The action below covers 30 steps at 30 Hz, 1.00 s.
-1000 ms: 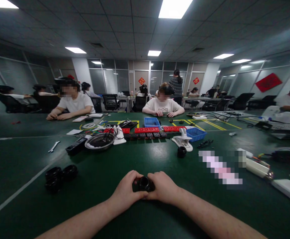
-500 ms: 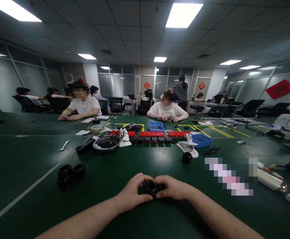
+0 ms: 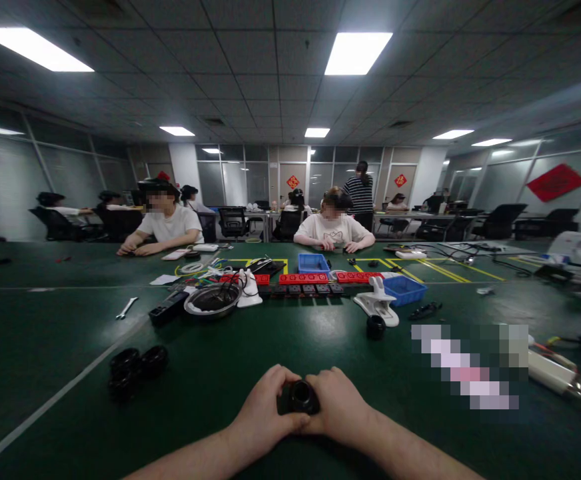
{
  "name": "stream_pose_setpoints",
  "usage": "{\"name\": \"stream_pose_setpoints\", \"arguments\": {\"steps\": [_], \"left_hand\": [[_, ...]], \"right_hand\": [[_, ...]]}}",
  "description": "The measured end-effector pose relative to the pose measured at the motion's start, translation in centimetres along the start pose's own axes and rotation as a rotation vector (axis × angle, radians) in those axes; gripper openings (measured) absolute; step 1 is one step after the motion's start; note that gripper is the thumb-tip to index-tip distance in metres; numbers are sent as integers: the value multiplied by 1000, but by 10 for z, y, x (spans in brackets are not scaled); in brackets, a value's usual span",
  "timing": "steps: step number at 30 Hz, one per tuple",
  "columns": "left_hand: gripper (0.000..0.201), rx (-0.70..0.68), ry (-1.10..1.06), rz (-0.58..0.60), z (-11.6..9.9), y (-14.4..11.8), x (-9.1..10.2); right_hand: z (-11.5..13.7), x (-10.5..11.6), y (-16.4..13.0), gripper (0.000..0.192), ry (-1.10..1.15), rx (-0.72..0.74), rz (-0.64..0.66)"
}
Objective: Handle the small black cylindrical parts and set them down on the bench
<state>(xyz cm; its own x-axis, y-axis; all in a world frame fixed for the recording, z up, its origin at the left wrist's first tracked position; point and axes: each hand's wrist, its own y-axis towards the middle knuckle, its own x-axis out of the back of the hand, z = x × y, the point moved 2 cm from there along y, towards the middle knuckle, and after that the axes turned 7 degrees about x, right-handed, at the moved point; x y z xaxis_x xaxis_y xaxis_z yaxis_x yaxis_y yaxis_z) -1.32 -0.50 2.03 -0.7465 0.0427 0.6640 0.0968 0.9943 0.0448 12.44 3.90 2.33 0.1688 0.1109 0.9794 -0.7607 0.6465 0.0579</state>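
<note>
I see both hands low in front of me, close together over the green table (image 3: 280, 340). The left hand (image 3: 263, 413) comes in from the left with its fingers curled and its thumb laid along the near side of a small black round part (image 3: 299, 396). The right hand (image 3: 340, 408) comes in from the right and wraps the other side, fingers bent over the top. Both hands are closed on that part, pressed against it from each side, and its dark ring face looks up toward me. Both forearms stretch out from the bottom edge and meet like a V.

To the left on the table sits a little pile of black rings (image 3: 135, 369), well apart from my hands. Farther ahead stands one more black cap (image 3: 375, 327), near a white clamp (image 3: 378, 303). A metal bowl (image 3: 213, 300) and a blue bin (image 3: 404, 289) lie beyond. Other people sit across the table.
</note>
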Motion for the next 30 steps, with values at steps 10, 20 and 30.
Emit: {"name": "stream_pose_setpoints", "arguments": {"steps": [10, 20, 30], "left_hand": [[35, -115, -62, 122, 3, 5, 8], [36, -92, -109, 82, 5, 5, 4], [34, -3, -21, -53, 11, 6, 1]], "right_hand": [[-23, 9, 0, 40, 383, 241, 177], [-23, -3, 2, 36, 365, 122, 120], [-2, 2, -1, 59, 112, -6, -84]]}}
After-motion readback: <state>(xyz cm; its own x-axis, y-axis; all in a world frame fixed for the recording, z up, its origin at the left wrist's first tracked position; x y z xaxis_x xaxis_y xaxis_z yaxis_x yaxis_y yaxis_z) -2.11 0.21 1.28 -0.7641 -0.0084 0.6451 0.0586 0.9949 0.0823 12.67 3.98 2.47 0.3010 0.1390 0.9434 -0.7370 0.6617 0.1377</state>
